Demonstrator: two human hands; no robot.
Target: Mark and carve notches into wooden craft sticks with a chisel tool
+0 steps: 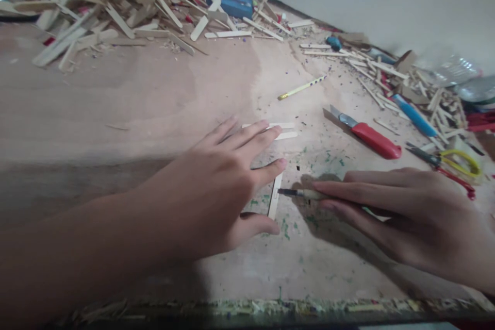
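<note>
1 camera, worn on the person's head, looks forward and steeply down onto a wooden worktop (193, 87) from close above. Its centre falls on the fingers of the left hand (228, 180), whose forearm enters at 8 o'clock; the right hand (410, 211) enters near 4. The view takes in the worktop's near edge at 6 o'clock, and reaches a heap of wooden sticks (116, 0) around 10 to 11 and a pale wall (367, 0) between 1 and 2.
</note>
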